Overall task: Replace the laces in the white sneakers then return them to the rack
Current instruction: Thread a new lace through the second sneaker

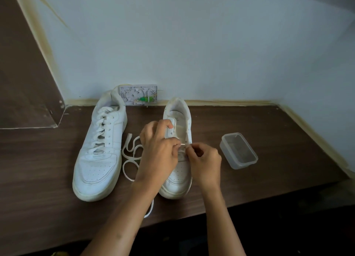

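Two white sneakers stand on a dark wooden table, toes toward me. The left sneaker [99,148] is fully laced. The right sneaker [179,132] has open eyelets along most of its upper. A loose white lace [130,155] curls on the table between the shoes and runs under my left arm to the table's front edge. My left hand [159,150] lies over the right sneaker's left eyelet row, thumb on the flap, fingers pinching the lace tip. My right hand [205,159] pinches the same lace tip from the right, over the shoe's middle.
A clear plastic container [238,150], without a lid, sits to the right of the right sneaker. A small white wall box [138,95] with a green part stands against the pale wall behind the shoes. The table's front edge runs close below the toes.
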`<action>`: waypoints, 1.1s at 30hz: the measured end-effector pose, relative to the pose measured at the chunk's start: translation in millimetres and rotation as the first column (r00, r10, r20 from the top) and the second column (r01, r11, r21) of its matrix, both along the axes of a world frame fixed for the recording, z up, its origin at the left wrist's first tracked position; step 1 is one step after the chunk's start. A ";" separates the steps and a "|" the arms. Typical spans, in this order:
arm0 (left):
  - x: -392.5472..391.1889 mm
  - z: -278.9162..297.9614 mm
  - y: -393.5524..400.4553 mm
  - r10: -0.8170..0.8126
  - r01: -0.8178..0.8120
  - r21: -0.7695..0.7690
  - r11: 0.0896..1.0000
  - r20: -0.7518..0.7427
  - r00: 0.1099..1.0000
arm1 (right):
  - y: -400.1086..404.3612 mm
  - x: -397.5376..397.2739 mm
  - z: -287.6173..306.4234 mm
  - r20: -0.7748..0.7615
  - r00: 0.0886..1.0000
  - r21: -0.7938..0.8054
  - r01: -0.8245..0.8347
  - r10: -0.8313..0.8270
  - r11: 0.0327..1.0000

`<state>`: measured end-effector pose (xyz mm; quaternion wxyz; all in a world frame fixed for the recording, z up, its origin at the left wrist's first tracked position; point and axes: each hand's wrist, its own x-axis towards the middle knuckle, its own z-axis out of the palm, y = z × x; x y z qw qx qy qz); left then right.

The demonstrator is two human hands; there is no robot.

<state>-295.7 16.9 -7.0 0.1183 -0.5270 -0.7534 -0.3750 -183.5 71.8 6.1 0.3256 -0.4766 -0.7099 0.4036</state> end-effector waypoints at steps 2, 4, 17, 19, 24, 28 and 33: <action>1.7 2.3 -0.5 0.004 -0.004 -0.041 0.999 0.000 1.000 | 2.4 1.1 -0.9 -0.027 1.000 -0.019 -0.011 0.010 1.000; 2.9 4.1 0.4 -0.001 0.002 -0.060 0.998 0.011 1.000 | 4.6 2.9 -2.6 -0.048 0.998 -0.026 -0.029 0.027 0.999; 7.4 5.8 4.0 0.012 -0.022 -0.112 0.993 -0.089 0.996 | 13.7 12.3 -9.6 -0.090 0.991 -0.056 -0.099 0.094 0.993; 7.9 4.1 5.1 0.009 -0.019 -0.117 0.993 -0.078 0.997 | 13.9 10.4 -11.5 -0.106 0.992 -0.063 -0.080 0.073 0.995; -5.9 2.6 3.8 -0.065 0.064 -0.084 0.994 -0.012 0.998 | 15.2 8.8 -10.4 -0.109 0.989 -0.062 -0.111 0.104 0.992; -28.9 1.5 -3.6 -0.071 0.073 -0.069 0.995 0.033 0.997 | 22.9 16.4 -5.7 -0.142 0.990 -0.095 -0.015 0.001 0.995; -39.8 -4.3 -9.2 -0.073 0.070 -0.198 0.978 -0.008 0.997 | 39.5 47.9 3.7 -0.387 0.689 0.031 0.674 -0.613 0.738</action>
